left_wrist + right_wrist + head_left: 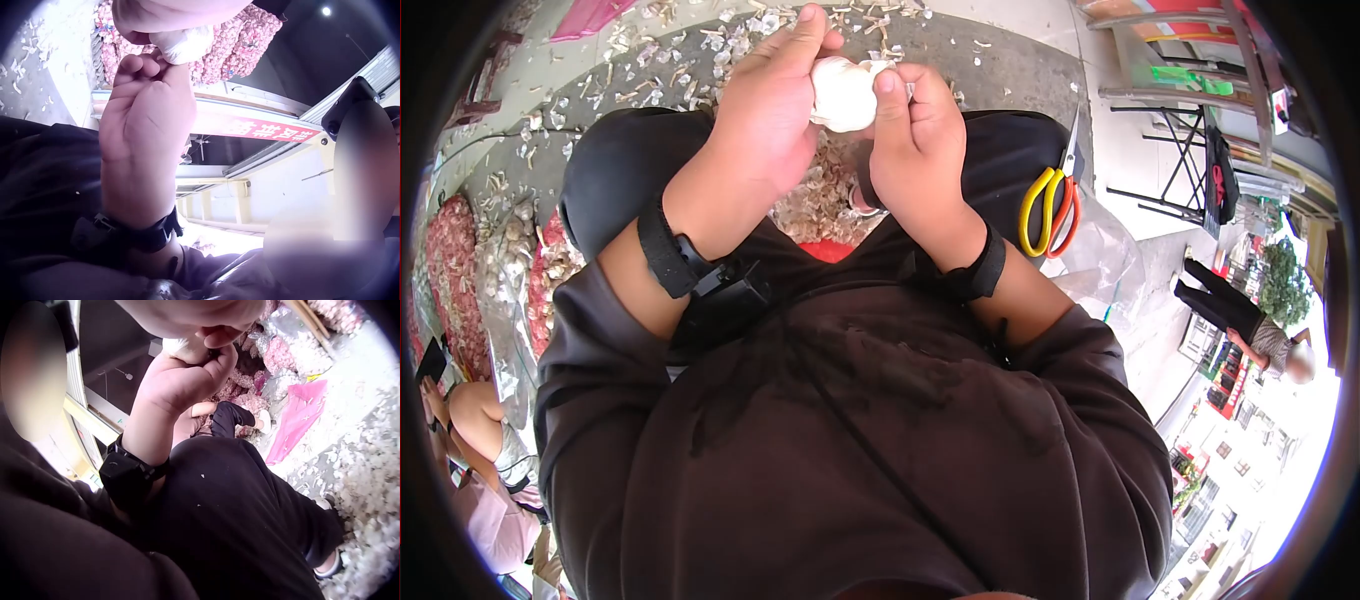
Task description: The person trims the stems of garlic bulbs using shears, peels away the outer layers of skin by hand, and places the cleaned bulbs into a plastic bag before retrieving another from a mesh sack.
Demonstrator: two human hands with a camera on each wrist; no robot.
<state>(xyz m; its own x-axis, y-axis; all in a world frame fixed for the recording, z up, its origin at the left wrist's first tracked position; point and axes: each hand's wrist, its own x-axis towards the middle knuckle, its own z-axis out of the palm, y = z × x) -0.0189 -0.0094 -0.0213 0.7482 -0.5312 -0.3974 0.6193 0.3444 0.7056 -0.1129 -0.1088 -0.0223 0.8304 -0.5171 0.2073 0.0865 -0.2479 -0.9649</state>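
Floor, biggest area: grey patch, white and tan scraps strewn over it, thickest toward its far edge near the left hand. Mesh sacks of pinkish bulbs stand off to the left side. Dark trousers, knees spread; scraps heap between the legs, probably because debris drops straight down there. Pink sheet lies flat on the floor. Scissors, yellow and orange-red handles, lie at the right knee, blades pointing away from the body, handles nearest the waist, presumably for easy reach. Both hands closed on the same thing: left hand grips the white bulb from one side, likely to steady it; right hand pinches its other side, thumb on top, likely for finer control. Bulb is up between the hands, above the gap between the knees.

View differences: scissors only in head view. Left wrist view adds a red banner and the right palm side. Right wrist view adds a pale shoe beside the scraps.
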